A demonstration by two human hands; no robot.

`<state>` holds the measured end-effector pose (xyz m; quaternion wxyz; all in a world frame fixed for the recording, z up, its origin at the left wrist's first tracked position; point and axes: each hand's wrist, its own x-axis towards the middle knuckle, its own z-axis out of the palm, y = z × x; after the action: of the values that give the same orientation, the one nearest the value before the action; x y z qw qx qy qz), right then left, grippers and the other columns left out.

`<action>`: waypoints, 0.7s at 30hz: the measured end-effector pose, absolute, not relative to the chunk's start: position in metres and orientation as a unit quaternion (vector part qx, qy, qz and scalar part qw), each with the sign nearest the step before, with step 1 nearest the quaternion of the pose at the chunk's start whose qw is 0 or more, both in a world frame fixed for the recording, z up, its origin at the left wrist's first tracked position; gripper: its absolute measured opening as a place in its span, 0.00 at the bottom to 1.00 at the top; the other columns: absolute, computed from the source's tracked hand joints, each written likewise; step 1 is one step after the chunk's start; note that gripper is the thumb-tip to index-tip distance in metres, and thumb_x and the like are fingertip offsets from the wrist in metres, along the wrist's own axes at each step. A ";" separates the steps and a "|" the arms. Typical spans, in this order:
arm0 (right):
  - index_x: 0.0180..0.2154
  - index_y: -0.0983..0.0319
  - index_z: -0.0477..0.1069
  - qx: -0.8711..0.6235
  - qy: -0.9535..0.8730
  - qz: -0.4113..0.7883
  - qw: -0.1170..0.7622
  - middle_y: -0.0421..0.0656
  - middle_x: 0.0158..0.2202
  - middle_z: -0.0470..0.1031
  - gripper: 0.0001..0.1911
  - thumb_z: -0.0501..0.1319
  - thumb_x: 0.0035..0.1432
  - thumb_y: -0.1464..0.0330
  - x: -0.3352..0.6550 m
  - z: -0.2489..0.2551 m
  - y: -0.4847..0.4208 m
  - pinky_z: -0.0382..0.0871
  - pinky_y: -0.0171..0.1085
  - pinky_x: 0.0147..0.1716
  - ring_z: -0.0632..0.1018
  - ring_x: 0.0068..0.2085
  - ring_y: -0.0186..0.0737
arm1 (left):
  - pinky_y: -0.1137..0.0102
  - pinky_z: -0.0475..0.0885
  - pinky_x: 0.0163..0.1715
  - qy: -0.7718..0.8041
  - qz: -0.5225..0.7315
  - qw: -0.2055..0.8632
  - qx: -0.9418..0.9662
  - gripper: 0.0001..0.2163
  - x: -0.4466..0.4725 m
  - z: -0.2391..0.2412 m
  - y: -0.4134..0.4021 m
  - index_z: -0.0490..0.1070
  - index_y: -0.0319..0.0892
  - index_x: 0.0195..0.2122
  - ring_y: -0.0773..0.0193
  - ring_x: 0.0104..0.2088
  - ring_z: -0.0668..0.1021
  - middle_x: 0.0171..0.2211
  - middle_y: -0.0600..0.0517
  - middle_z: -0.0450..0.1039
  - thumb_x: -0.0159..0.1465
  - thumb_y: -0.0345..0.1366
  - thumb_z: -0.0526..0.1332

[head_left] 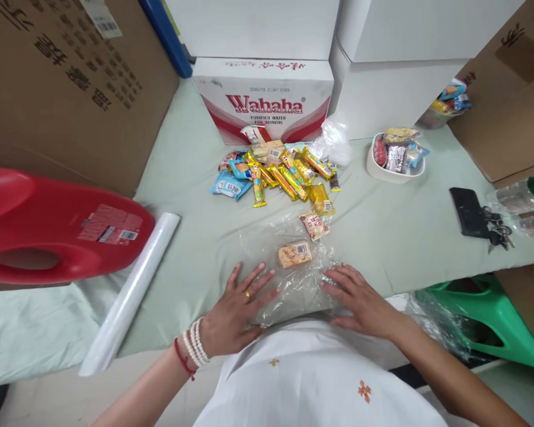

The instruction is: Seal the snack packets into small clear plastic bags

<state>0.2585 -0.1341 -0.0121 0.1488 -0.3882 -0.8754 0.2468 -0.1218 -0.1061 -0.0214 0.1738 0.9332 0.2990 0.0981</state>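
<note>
A clear plastic bag point(288, 299) lies flat on the table near its front edge. My left hand point(240, 308) rests on the bag's left side, fingers spread, a ring on one finger. On the right side, my right hand point(358, 299) touches the bag's edge with its fingers stretched out. A wrapped snack with a barcode label point(295, 254) sits on the bag between and beyond my hands. Just past it is a small cream packet with red print point(315, 226). Farther back lies a pile of yellow-wrapped snack bars point(288, 178) with a blue packet point(231, 185) at its left.
A Wahaha carton point(267, 101) stands behind the pile, beside crumpled clear plastic point(333, 141). At right are a white bowl of snacks point(395, 173), a black phone point(469, 212) and keys point(500, 231). A white roll point(131, 293) and a red plastic container point(66, 228) are at left.
</note>
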 end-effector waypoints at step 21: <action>0.31 0.59 0.74 -0.724 -0.556 0.296 0.281 0.43 0.28 0.78 0.22 0.55 0.67 0.51 0.251 0.009 -0.003 0.65 0.37 0.31 0.74 0.27 0.39 | 0.42 0.63 0.58 0.660 0.271 -0.005 0.700 0.13 -0.081 -0.042 -0.053 0.77 0.43 0.48 0.38 0.61 0.69 0.53 0.37 0.73 0.65 0.39 0.62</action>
<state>0.2509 -0.0034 0.0086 0.2806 -0.7240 -0.5561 0.2963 -0.0808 -0.0530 -0.0421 -0.0049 0.7003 0.6604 0.2711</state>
